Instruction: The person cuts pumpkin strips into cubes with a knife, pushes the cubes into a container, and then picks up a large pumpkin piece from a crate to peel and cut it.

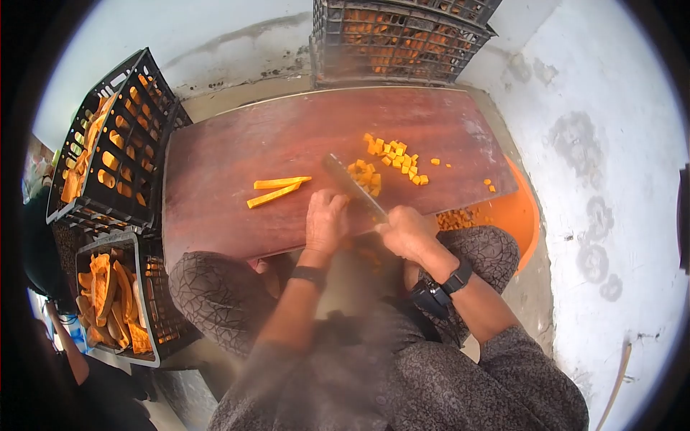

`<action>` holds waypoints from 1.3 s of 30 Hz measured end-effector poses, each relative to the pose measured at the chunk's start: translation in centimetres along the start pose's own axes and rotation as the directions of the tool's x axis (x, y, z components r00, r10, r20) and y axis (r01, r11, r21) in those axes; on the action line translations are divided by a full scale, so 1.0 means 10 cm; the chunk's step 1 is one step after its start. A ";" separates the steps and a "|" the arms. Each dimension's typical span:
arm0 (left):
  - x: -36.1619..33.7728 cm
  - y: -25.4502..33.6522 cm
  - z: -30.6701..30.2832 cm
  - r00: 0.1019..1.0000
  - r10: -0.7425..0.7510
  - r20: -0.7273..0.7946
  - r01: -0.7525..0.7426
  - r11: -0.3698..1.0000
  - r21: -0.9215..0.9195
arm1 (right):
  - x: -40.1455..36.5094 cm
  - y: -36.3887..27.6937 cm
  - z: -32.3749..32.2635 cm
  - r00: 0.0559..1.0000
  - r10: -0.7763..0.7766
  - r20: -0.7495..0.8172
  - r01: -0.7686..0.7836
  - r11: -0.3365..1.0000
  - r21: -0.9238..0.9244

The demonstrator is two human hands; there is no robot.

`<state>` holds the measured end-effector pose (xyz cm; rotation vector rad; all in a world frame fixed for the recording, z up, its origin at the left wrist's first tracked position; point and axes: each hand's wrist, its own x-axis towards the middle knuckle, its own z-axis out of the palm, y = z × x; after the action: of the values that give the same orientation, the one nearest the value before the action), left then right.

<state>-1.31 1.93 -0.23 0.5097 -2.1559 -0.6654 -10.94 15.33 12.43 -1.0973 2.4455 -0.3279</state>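
Note:
A dark red wooden board (237, 151) lies across my knees. My right hand (405, 231) grips the handle of a knife (350, 185) whose blade points up and left towards a heap of small orange cubes (392, 159). My left hand (325, 220) rests on the board's near edge beside the blade, fingers curled, and whether it presses anything under them I cannot tell. Two orange strips (278, 189) lie on the board to the left of that hand.
An orange basin (519, 214) with cut cubes sits under the board's right end. Black crates of orange pieces stand at the back (402, 39), tilted at the left (115, 151) and lower left (118, 302). Another person sits at the far left edge.

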 end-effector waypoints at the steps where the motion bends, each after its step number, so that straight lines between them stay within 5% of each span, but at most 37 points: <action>1: 0.00 0.01 -0.01 1.000 -0.006 -0.013 0.006 1.000 0.025 | 0.00 0.01 0.01 1.000 0.001 0.000 -0.001 1.000 0.001; 4: -0.01 -0.03 0.02 1.000 -0.010 -0.001 0.010 0.999 0.046 | 0.01 0.03 0.04 0.992 0.088 0.093 -0.096 0.992 0.087; 10: -0.03 -0.07 0.04 0.999 -0.012 0.044 0.010 0.998 0.062 | -0.02 0.07 0.03 0.998 -0.070 -0.002 0.070 0.997 0.012; 16: -0.01 -0.04 0.04 0.999 -0.024 0.029 0.022 0.998 0.051 | -0.01 -0.06 -0.14 0.968 0.115 0.223 -0.154 0.973 0.169; 22: -0.01 -0.03 0.04 0.998 -0.059 0.026 0.058 0.998 0.038 | 0.08 -0.09 -0.08 0.970 0.034 0.239 -0.048 0.998 0.050; 24: 0.00 -0.04 0.04 0.997 -0.068 0.032 0.067 0.997 0.029 | 0.14 -0.15 -0.13 0.927 0.131 0.353 -0.125 0.991 -0.040; 34: -0.03 -0.06 0.08 0.997 -0.072 0.017 0.071 0.997 0.040 | 0.29 -0.25 -0.03 0.965 0.048 0.257 -0.036 0.998 -0.054; 37: -0.05 -0.07 0.09 0.999 -0.033 0.022 0.033 0.999 0.021 | 0.38 -0.21 0.08 0.967 0.075 0.242 -0.098 0.992 0.081; 39: -0.07 -0.08 0.06 0.999 -0.026 0.023 0.026 0.999 0.024 | 0.40 -0.07 0.08 0.951 0.126 0.282 -0.228 0.902 0.367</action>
<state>-1.28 1.87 -1.49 0.5460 -2.1848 -0.6637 -12.45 11.84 10.83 -0.6871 2.1083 -0.5589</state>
